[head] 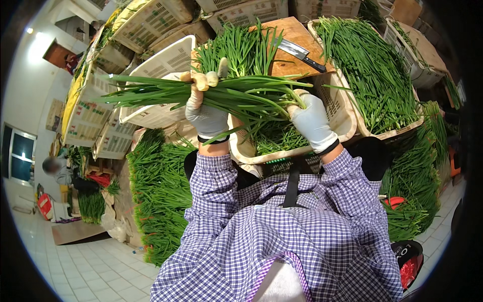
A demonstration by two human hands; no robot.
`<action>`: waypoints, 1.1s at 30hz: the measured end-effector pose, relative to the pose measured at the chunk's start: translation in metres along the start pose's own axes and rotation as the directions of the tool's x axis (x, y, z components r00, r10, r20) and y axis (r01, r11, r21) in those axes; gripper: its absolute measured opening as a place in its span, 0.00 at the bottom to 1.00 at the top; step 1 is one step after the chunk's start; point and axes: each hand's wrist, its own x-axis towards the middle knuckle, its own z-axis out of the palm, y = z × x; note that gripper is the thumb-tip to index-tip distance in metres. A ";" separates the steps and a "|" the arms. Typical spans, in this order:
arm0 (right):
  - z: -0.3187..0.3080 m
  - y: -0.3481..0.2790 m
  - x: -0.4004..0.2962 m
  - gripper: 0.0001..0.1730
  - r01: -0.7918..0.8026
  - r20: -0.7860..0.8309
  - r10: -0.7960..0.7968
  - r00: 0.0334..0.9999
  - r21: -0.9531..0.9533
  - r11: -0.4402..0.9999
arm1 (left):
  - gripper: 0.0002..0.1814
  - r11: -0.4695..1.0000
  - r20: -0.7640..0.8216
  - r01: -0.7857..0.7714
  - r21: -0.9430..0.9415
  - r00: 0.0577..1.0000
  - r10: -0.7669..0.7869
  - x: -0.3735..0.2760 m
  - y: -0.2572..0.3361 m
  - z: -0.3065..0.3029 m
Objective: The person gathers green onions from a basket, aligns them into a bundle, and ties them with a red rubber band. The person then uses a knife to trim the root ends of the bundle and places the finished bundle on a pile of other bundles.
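My left hand (pixel 206 115), in a pale glove, is closed around a bunch of long green garlic chives (pixel 241 83) held level above a crate. The leaf tips stick out to the left. At the bunch's right end, my gloved right hand (pixel 312 117) grips several pale stalk bases. Just beyond the hands, a wooden board (pixel 292 32) rests on the crate, carrying a heap of chives (pixel 236 47). A kitchen knife (pixel 300 53) with a black handle lies on it. Below my hands the white plastic crate (pixel 349 122) holds loose green leaves (pixel 281 139).
At the right stands a crate (pixel 392 130) full of chives (pixel 369 71). Bundled chives lie on the floor at my left (pixel 162 204) and right (pixel 409 188). Plastic crates (pixel 151 24) are stacked beyond. A person (pixel 62 170) sits far left.
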 end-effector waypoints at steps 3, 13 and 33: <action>-0.006 0.056 0.007 0.11 -0.077 -0.066 0.084 0.994 0.098 0.992 | 0.14 0.997 -0.006 -0.026 -0.073 1.000 0.026 0.004 0.014 -0.007; -0.034 -0.024 0.003 0.39 -0.233 0.464 -0.185 0.866 0.703 0.672 | 0.16 0.988 -0.255 -0.087 -0.129 0.966 0.052 0.001 0.001 -0.021; -0.072 0.032 0.016 0.26 -0.130 0.075 0.111 0.991 0.341 0.931 | 0.15 0.996 -0.283 -0.022 -0.082 0.959 -0.003 0.001 0.003 -0.033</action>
